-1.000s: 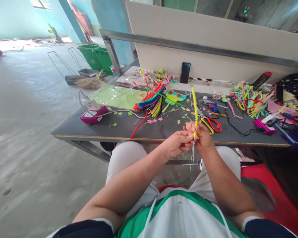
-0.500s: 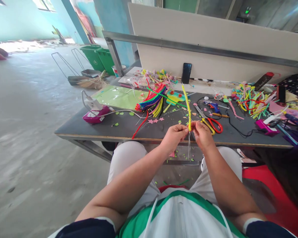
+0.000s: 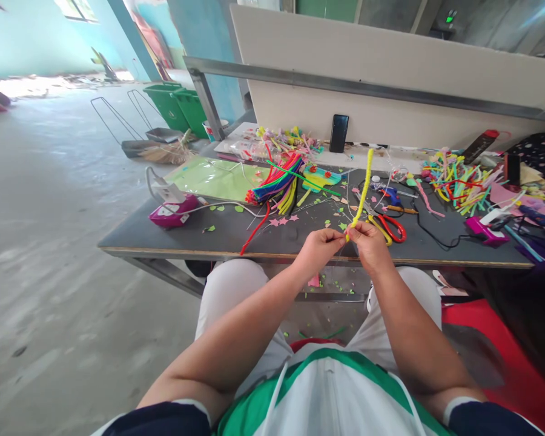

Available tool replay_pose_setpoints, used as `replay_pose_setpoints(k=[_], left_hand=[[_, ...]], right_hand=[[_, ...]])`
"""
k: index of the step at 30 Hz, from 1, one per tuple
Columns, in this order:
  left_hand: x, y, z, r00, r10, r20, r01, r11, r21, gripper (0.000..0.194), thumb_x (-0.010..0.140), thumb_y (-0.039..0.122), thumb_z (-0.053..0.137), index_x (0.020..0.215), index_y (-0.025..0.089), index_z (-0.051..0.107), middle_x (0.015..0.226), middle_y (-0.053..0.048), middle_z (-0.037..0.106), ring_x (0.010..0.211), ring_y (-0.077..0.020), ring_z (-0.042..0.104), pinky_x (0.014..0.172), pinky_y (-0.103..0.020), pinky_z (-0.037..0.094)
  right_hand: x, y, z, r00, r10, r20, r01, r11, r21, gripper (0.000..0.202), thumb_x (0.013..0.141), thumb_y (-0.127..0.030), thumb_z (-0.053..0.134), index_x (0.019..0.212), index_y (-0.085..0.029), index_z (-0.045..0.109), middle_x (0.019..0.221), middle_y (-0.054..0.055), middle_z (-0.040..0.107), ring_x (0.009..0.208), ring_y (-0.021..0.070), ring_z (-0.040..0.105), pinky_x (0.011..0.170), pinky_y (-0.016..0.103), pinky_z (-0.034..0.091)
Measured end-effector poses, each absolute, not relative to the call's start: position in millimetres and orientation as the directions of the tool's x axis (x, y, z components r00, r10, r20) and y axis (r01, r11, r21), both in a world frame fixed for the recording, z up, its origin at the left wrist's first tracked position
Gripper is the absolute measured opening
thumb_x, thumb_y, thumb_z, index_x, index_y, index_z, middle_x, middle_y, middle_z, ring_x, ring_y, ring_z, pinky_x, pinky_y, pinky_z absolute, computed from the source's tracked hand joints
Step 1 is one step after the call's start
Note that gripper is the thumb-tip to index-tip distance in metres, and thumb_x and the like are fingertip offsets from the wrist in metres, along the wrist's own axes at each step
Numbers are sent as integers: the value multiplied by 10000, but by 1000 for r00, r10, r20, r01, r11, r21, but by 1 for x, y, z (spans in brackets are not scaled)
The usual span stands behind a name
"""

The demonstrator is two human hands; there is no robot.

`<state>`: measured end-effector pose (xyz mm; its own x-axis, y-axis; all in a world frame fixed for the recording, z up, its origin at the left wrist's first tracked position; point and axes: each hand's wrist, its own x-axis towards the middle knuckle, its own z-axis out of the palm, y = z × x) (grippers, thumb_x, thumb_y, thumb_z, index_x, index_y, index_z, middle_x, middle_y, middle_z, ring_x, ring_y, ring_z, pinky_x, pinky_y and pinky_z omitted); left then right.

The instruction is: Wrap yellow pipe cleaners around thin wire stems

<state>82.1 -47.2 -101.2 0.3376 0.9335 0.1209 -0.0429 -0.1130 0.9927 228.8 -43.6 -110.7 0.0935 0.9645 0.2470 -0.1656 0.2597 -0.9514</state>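
A fuzzy yellow pipe cleaner [image 3: 366, 188] stands up from between my fingers, leaning to the right at its top. My left hand [image 3: 323, 247] pinches its lower end. Right beside it, my right hand [image 3: 367, 242] grips the same stem slightly higher, the fingertips of both hands almost touching. Thin pale wires or strands show faintly around the fingers, too fine to make out well. Under and behind my right hand lie scissors with red handles [image 3: 393, 229] and a yellow-handled pair [image 3: 384, 233].
A bundle of coloured pipe cleaners [image 3: 279, 181] lies left of centre, near a magenta power strip [image 3: 172, 212]. A phone [image 3: 338, 133] leans at the back. Right of my hands are a blue glue gun [image 3: 392, 195] and a heap of pipe-cleaner pieces [image 3: 458, 181]. Paper scraps dot the table [image 3: 131, 224].
The yellow pipe cleaner has swung from leaning left to leaning right. The wires that hung below my hands no longer hang straight down. Both hands stay almost in place.
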Motion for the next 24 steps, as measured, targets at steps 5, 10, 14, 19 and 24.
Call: replay_pose_setpoints(k=[5,10,14,19,24], left_hand=[[79,-50,-95,526,850,6,-287,171,943,255,701,335,703,735,104,601,573,33,450,481,-41,351,454,-188,217],[77,-50,-90,593,802,-65,-323,312,894,290,632,302,767,731,93,591,536,41,436,440,-31,334,428,-191,169],[76,-51,-89,655,752,-70,-335,372,866,318,609,308,792,689,97,568,516,50,407,429,-21,302,432,-198,136],[78,-56,-90,721,691,-41,-350,414,840,335,604,322,798,657,104,550,501,68,354,426,-13,250,440,-208,100],[80,-57,-91,625,780,-29,-402,354,845,336,602,332,795,660,112,549,490,66,373,421,-20,275,434,-207,122]], right_hand=[[229,-45,-108,81,964,253,-261,265,-928,138,676,-322,745,645,-208,675,622,-13,587,609,122,483,617,267,392],[228,-47,-107,7,960,280,-348,265,-899,174,669,-346,766,640,-204,670,689,3,571,622,121,472,584,265,389],[227,-50,-106,-87,937,338,-388,280,-878,227,695,-390,752,624,-200,651,690,5,513,595,116,433,558,275,389],[227,-53,-104,-163,914,372,-429,274,-861,286,702,-446,739,592,-209,621,673,2,443,627,131,435,622,310,438],[230,-48,-106,-142,922,360,-374,286,-882,226,712,-427,731,640,-226,658,727,10,499,663,138,457,620,298,430]])
